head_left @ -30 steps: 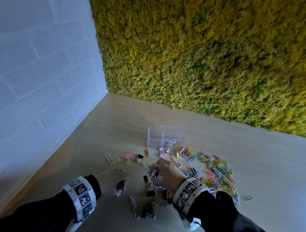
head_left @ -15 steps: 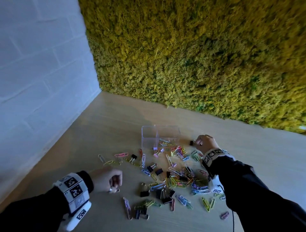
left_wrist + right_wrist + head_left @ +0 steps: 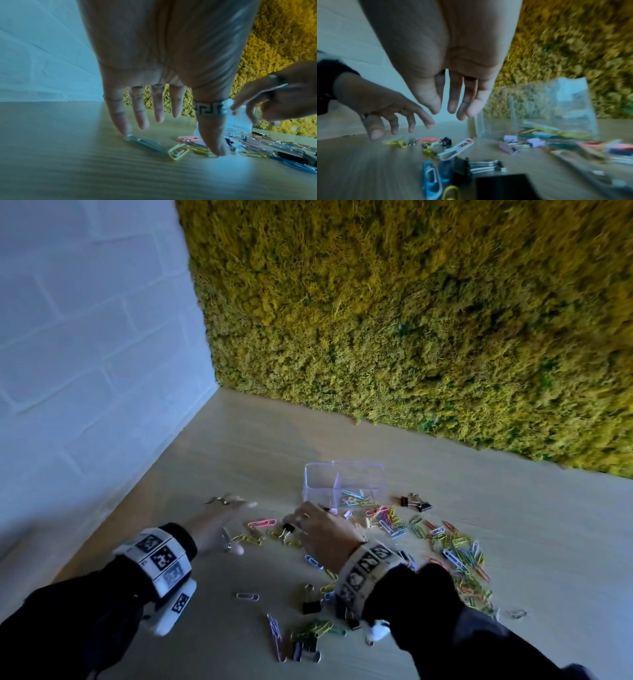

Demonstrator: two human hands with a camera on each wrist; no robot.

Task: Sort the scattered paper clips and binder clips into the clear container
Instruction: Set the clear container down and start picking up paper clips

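The clear container stands mid-table, with paper clips in its right compartment. My left hand is spread open low over the table, its little fingertip by a blue-grey paper clip and its thumb over yellow clips. My right hand hovers just in front of the container's left corner with straight fingers, holding nothing. A black binder clip lies between the hands. Below the right hand lie blue paper clips and another black binder clip.
A dense pile of coloured paper clips spreads right of my right wrist. Binder clips lie right of the container, more near the front edge. A white brick wall bounds the left, a moss wall the back.
My right hand swung back from the right of the container to its front left corner. My left hand uncurled from a fist and reached forward over the clips.
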